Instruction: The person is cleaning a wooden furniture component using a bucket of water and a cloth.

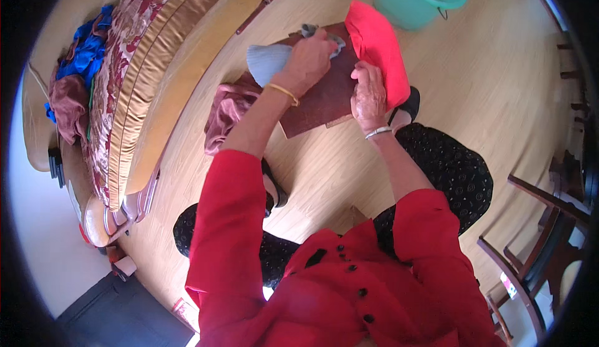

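My left hand [311,57] is closed around a crumpled grey cloth [336,46] over a low dark-brown board-like top [323,108]. Light-blue ribbed fabric [267,61] spreads out on the left side of that hand, partly under the wrist. My right hand [368,95] has its fingers curled at the right part of the brown top, against a bright red cloth [380,59]. That red cloth hangs over the right edge. Whether the right fingers pinch it is hidden. Mauve cloth [229,110] lies bunched at the left of the top.
A green plastic bucket [407,5] stands on the wood-look floor [468,75] beyond the red cloth. On the left is a sofa with a patterned, gold-edged cushion [149,57] and piled blue clothing [86,57]. Dark wooden chairs [538,253] stand at the right.
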`<state>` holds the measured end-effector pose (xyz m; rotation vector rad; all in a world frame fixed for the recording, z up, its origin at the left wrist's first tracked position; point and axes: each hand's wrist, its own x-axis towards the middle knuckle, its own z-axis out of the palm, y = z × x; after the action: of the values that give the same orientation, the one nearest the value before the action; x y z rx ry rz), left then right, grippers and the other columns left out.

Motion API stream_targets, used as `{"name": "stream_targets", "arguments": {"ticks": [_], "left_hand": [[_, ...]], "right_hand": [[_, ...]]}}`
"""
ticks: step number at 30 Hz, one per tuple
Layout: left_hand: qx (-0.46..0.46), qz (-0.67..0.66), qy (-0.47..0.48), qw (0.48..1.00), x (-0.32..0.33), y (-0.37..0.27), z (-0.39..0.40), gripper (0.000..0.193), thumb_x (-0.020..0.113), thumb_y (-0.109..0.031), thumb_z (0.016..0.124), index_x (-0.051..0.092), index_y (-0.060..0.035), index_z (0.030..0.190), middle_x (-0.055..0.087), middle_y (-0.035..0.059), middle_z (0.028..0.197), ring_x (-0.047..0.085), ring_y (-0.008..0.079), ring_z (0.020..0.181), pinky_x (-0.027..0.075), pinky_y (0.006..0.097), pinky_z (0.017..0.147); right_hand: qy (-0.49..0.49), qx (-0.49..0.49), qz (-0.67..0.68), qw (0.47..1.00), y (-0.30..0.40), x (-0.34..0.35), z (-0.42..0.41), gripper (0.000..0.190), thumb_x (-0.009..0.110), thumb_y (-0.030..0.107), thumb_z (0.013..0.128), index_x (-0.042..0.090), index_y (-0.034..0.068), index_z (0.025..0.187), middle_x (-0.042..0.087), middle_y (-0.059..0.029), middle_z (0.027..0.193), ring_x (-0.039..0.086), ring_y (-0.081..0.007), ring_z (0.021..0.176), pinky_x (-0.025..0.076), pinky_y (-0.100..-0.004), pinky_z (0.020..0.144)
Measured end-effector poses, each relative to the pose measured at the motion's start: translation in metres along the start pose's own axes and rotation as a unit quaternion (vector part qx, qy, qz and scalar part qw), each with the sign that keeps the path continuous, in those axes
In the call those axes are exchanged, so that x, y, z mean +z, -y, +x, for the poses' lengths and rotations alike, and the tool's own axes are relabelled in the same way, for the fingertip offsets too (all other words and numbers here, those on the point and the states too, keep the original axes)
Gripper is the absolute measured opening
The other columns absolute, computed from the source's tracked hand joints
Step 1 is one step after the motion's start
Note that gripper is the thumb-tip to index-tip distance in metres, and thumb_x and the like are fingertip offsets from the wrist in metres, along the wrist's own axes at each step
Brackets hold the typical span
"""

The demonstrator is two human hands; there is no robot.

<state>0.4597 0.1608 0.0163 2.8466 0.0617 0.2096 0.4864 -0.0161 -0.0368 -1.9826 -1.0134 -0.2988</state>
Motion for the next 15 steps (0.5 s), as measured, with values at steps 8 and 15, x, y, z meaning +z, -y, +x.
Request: {"name": "stream_targets", "arguments": {"ticks": [8, 15], "left_hand": [[-0.065, 0.047, -0.061, 0.995, 0.007, -0.009, 0.041, 0.017, 0.055, -0.004, 0.075, 0.064, -0.0046, 0.089, 0.057, 0.0189, 0.093, 0.063, 0.0379, 0.080, 0.052, 0.0475, 0.069], [-0.042, 0.021, 0.000, 0.999, 0.013, -0.026, 0.019, 0.017, 0.051, -0.010, 0.079, 0.066, -0.0120, 0.087, 0.058, 0.0117, 0.096, 0.064, 0.0342, 0.082, 0.052, 0.0456, 0.067]], "right_hand": [[0.002, 0.005, -0.019, 1.000, 0.000, 0.003, 0.001, 0.042, 0.056, -0.014, 0.055, 0.046, 0.004, 0.092, 0.052, -0.0173, 0.107, 0.050, -0.0366, 0.099, 0.042, -0.0437, 0.089], [-0.001, 0.011, -0.040, 0.999, -0.003, 0.006, -0.002, 0.043, 0.056, -0.014, 0.054, 0.045, 0.004, 0.091, 0.052, -0.0174, 0.105, 0.049, -0.0371, 0.099, 0.042, -0.0440, 0.086]]}}
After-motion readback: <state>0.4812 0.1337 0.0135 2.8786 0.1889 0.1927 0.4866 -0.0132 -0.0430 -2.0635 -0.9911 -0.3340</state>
